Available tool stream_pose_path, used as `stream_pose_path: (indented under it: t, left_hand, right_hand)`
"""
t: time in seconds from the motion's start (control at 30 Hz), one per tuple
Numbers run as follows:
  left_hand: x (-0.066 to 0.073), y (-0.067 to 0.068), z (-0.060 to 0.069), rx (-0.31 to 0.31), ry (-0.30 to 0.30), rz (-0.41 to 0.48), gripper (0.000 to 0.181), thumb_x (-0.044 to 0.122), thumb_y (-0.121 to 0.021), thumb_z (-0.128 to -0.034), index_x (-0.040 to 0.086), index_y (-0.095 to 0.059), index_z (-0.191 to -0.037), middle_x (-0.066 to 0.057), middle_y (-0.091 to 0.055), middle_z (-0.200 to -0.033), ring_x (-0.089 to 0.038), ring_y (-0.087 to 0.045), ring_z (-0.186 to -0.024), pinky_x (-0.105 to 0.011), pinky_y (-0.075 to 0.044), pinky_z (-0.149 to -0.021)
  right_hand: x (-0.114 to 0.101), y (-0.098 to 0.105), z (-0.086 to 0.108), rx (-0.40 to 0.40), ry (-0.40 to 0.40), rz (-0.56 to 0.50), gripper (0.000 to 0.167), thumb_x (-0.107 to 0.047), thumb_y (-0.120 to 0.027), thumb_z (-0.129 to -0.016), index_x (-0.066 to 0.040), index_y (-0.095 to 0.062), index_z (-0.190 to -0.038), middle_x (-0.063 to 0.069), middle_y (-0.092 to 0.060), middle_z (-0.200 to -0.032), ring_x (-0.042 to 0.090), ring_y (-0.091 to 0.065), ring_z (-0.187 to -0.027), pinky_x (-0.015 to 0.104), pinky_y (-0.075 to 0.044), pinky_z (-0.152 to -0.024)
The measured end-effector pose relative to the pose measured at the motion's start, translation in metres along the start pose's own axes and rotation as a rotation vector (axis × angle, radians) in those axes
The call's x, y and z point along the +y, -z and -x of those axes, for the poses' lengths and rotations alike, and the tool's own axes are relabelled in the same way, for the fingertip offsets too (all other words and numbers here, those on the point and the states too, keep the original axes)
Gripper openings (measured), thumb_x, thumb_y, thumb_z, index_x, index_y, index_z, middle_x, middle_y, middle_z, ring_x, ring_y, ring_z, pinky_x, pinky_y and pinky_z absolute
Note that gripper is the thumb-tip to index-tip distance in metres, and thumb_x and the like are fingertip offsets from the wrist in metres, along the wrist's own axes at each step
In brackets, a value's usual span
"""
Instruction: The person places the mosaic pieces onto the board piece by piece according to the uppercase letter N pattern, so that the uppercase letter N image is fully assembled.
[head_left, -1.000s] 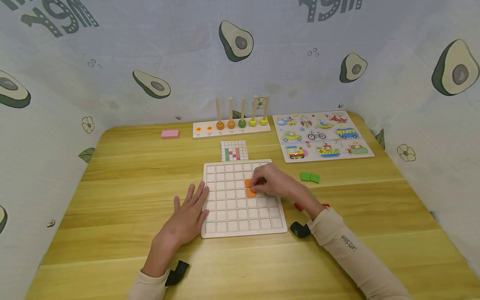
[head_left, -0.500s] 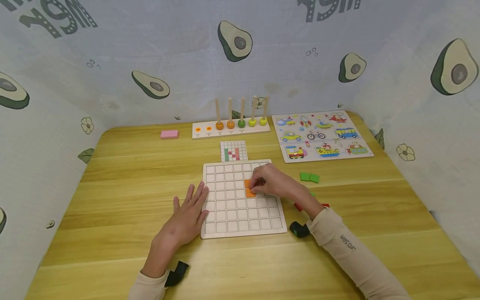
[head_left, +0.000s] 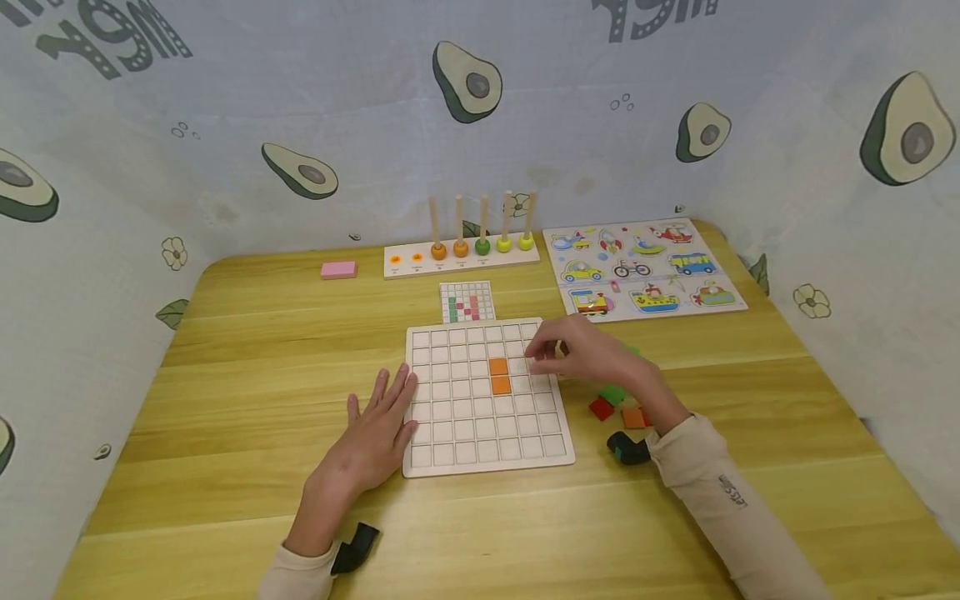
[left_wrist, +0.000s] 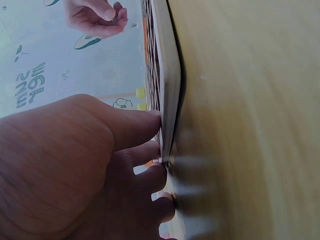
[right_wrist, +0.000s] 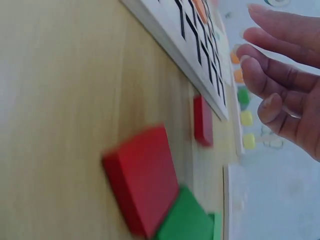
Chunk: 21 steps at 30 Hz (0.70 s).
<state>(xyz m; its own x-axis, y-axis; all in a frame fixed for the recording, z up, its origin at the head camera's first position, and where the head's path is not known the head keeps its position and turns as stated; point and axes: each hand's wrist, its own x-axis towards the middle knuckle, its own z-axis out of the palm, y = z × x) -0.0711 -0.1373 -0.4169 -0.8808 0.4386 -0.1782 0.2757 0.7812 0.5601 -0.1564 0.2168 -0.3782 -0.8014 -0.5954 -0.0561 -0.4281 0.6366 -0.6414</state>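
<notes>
Evidently, a printed cloth sheet (head_left: 390, 92) is bounding the far side of the wood-grained tabletop (head_left: 255, 350). The pale grid board (head_left: 452, 431), squarish with rounded corners, is lying flat at centre; room for moving is extending off its 6 o'clock edge. Toward 2 o'clock, a thin picture puzzle (head_left: 660, 265) is lying apart from it. The left hand (head_left: 375, 437), fingers spread and nearly straight, is resting along the board's 9 o'clock edge, gripping nothing. The right hand (head_left: 581, 350) is hovering at the 2 o'clock edge, fingers loosely bent, fingertips parted, also gripping nothing. At 12 o'clock, a peg stand (head_left: 487, 261) is bearing five round upright pegs, beads at their feet; nearer, a patterned card (head_left: 465, 302) is lying flat. A pink block (head_left: 339, 270) is sitting at 10 o'clock. Two flat orange tiles (head_left: 500, 385) are occupying adjoining cells, off board centre toward 1 o'clock. At 3 o'clock, a red tile (head_left: 602, 407), a green tile (head_left: 613, 396) and a loose orange tile (head_left: 633, 417) are lying near the board.
</notes>
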Motion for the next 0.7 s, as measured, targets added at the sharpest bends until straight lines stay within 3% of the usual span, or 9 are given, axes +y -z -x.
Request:
stream_pose_path:
  t: [0.3, 0.7]
  left_hand:
    - [0.000, 0.001, 0.000, -0.001, -0.001, 0.006, 0.066, 0.015, -0.051, -0.1145, 0.001, -0.021, -0.171, -0.013, -0.008, -0.181, -0.040, 0.001, -0.166, -0.079, 0.004, -0.122]
    - [0.001, 0.001, 0.000, -0.003, -0.004, 0.010, 0.066, 0.015, -0.051, -0.1145, 0.002, -0.021, -0.171, -0.013, -0.008, -0.181, -0.040, 0.001, -0.166, -0.079, 0.005, -0.122]
  right_hand:
    - [0.018, 0.023, 0.033, -0.006, -0.034, 0.025, 0.009, -0.010, -0.085, -0.094, -0.009, -0.081, -0.102, -0.008, -0.071, -0.088, 0.013, -0.061, -0.080, 0.027, -0.052, -0.071]
    - [0.030, 0.039, 0.078, -0.113, -0.105, -0.023, 0.018, -0.019, -0.091, -0.089, -0.009, -0.081, -0.100, -0.009, -0.070, -0.087, 0.010, -0.061, -0.077, 0.026, -0.052, -0.068]
